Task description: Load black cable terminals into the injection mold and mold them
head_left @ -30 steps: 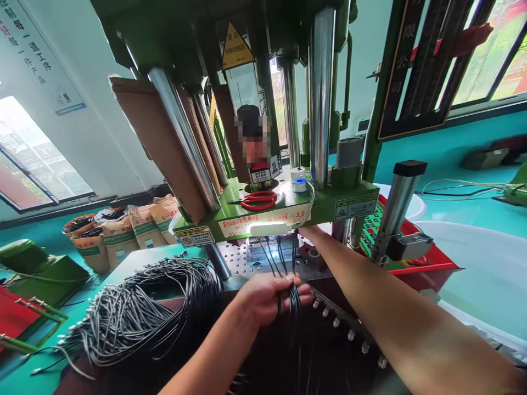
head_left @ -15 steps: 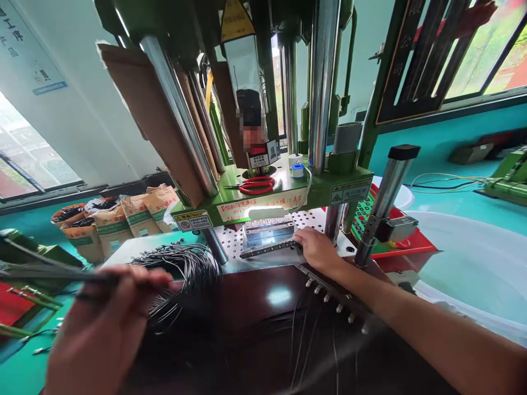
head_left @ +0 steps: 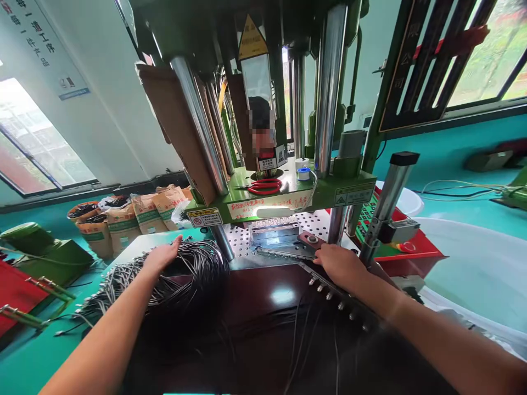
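Right grip: the near end of a metal strip appears to be held in the right hand (head_left: 340, 264), with thumb and fingers drawn in; the contact is partly hidden by the hand.
Left grip: the left hand (head_left: 162, 255) is placed over a cable bundle (head_left: 201, 269), thumb side up; whether any cable is grasped cannot be told.
Metal strip (head_left: 284, 254): located at the front of a perforated plate (head_left: 241, 248), just before a metal block (head_left: 274, 239); its free end is pointed left.
Strip handling: judged stiff, fairly light and possibly smooth; best taken by an end or along its edges.
Cable handling: judged soft and light singly, heavier and prone to tangling as a bundle; best taken across the thick of the loop, away from the small end pieces.
Beside the right hand: a brown block (head_left: 312, 240) with a round fitting is noted at the fingers; a rail (head_left: 335, 296) with metal fittings is laid aslant below.
Table (head_left: 247, 288): dark and glossy; loose cables are seen toward its near side.
Machine (head_left: 321, 198): green; red-handled cutters (head_left: 267, 191) and a blue-edged roll (head_left: 303, 175) are kept on its ledge.
Background: brown sacks (head_left: 123, 226) are lined up at left.
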Motion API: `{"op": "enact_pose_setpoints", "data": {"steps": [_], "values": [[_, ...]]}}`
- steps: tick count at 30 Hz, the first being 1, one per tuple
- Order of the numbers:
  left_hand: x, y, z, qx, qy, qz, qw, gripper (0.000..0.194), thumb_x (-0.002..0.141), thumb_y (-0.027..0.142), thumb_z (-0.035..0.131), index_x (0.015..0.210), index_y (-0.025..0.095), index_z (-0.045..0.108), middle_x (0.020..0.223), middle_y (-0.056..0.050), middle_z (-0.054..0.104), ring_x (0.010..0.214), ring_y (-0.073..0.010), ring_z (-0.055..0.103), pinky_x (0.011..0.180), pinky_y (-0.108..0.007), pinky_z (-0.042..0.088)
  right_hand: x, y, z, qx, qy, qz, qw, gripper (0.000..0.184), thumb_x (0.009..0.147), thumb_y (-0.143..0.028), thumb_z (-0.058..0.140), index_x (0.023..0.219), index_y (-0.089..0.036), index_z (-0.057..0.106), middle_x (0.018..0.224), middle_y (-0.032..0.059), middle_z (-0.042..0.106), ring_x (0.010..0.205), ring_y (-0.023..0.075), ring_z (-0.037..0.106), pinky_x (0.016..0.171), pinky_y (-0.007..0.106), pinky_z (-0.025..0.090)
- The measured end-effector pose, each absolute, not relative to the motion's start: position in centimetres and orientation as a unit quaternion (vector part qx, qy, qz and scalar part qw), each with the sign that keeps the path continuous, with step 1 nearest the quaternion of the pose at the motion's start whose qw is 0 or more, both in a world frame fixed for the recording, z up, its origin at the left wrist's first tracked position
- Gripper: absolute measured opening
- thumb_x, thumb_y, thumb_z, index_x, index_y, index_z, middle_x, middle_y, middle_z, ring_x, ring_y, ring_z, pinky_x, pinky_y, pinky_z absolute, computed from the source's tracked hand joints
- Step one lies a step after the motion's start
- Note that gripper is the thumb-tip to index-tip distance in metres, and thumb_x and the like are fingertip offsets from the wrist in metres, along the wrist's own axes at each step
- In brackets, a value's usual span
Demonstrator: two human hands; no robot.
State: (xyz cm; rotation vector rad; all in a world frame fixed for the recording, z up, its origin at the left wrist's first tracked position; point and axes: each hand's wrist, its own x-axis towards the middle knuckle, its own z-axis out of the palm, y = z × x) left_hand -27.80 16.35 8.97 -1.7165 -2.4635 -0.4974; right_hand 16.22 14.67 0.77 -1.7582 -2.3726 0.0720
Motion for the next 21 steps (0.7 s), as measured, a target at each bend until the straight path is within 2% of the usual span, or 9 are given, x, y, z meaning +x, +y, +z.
{"op": "enact_pose_setpoints", "data": {"steps": [3, 6, 9, 11, 14, 16, 18, 19, 21], "values": [[-26.6, 15.6, 9.0, -0.572, -0.808, -0.132, 0.058, 0.06, 0.084, 0.059, 0.034, 0.083, 0.009, 0.067, 0.092, -0.022, 0.069, 0.098, -0.0375, 0.062, 0.085, -0.047, 0.044, 19.1, 11.3, 0.6, -0.608, -0.781, 0.015, 0.143, 0.028, 0.093, -0.023, 0.042, 0.102, -0.017, 0.068, 0.109, 0.0129, 0.067, 0.106, 0.0276, 0.06, 0.092, 0.039, 0.044], [-25.1, 15.3, 7.8, -0.705, -0.693, -0.148, 0.028, 0.059, 0.089, 0.056, 0.025, 0.116, 0.018, 0.061, 0.126, -0.011, 0.06, 0.121, -0.0281, 0.051, 0.102, -0.039, 0.035, 22.6, 5.9, -0.3, -0.626, -0.755, 0.057, 0.189, 0.034, 0.093, -0.037, 0.041, 0.114, -0.026, 0.065, 0.118, 0.0077, 0.065, 0.111, 0.0286, 0.059, 0.096, 0.044, 0.045], [-24.4, 15.9, 6.1, -0.772, -0.619, -0.124, -0.07, 0.059, 0.091, 0.052, 0.02, 0.13, 0.021, 0.05, 0.141, -0.004, 0.048, 0.132, -0.0208, 0.04, 0.108, -0.033, 0.029, 24.5, 1.5, -1.5, -0.644, -0.738, 0.096, 0.178, 0.044, 0.084, -0.05, 0.05, 0.12, -0.027, 0.062, 0.122, 0.0071, 0.063, 0.113, 0.0304, 0.058, 0.095, 0.046, 0.049], [-24.2, 16.3, 5.7, -0.764, -0.633, -0.086, -0.086, 0.058, 0.091, 0.05, 0.021, 0.13, 0.019, 0.05, 0.14, -0.006, 0.048, 0.132, -0.0227, 0.039, 0.109, -0.037, 0.028, 24.5, 0.3, -2.4, -0.654, -0.729, 0.106, 0.169, 0.046, 0.081, -0.046, 0.054, 0.12, -0.024, 0.063, 0.123, 0.0091, 0.062, 0.115, 0.0312, 0.056, 0.096, 0.046, 0.048], [-23.0, 15.3, 6.9, -0.741, -0.662, -0.106, 0.043, 0.054, 0.086, 0.05, 0.037, 0.123, 0.015, 0.055, 0.132, -0.014, 0.054, 0.128, -0.0311, 0.042, 0.108, -0.045, 0.026, 23.8, 0.5, -3.4, -0.659, -0.724, 0.106, 0.172, 0.039, 0.081, -0.035, 0.05, 0.114, -0.021, 0.066, 0.12, 0.0106, 0.064, 0.114, 0.0305, 0.057, 0.097, 0.045, 0.048], [-20.9, 13.4, 8.1, -0.731, -0.646, -0.188, 0.116, 0.047, 0.086, 0.047, 0.041, 0.115, 0.015, 0.059, 0.121, -0.014, 0.06, 0.119, -0.0304, 0.05, 0.105, -0.042, 0.031, 23.4, 1.0, -3.6, -0.657, -0.723, 0.103, 0.187, 0.037, 0.082, -0.033, 0.045, 0.11, -0.02, 0.067, 0.117, 0.0112, 0.065, 0.113, 0.0298, 0.057, 0.097, 0.045, 0.047], [-17.8, 11.2, 8.9, -0.746, -0.613, -0.249, 0.073, 0.036, 0.088, 0.043, 0.039, 0.1, 0.02, 0.064, 0.107, -0.009, 0.066, 0.107, -0.0255, 0.056, 0.099, -0.036, 0.037, 23.3, 1.2, -3.5, -0.659, -0.714, 0.105, 0.211, 0.038, 0.084, -0.033, 0.04, 0.109, -0.019, 0.066, 0.115, 0.0114, 0.066, 0.111, 0.0291, 0.059, 0.096, 0.044, 0.048], [-16.1, 10.3, 8.9, -0.77, -0.587, -0.25, 0.01, 0.033, 0.089, 0.041, 0.04, 0.093, 0.022, 0.066, 0.103, -0.007, 0.067, 0.101, -0.0237, 0.058, 0.095, -0.033, 0.04, 23.4, 1.3, -3.2, -0.664, -0.706, 0.109, 0.222, 0.039, 0.085, -0.034, 0.038, 0.11, -0.02, 0.065, 0.113, 0.0113, 0.068, 0.108, 0.0289, 0.061, 0.094, 0.044, 0.048], [-12.9, 9.4, 8.4, -0.8, -0.532, -0.254, -0.115, 0.027, 0.087, 0.037, 0.045, 0.092, 0.023, 0.067, 0.1, -0.005, 0.068, 0.097, -0.0221, 0.06, 0.091, -0.031, 0.042, 23.7, 1.7, -2.3, -0.676, -0.687, 0.117, 0.241, 0.041, 0.085, -0.035, 0.036, 0.109, -0.02, 0.065, 0.108, 0.0109, 0.07, 0.101, 0.0288, 0.064, 0.09, 0.043, 0.05]]}}
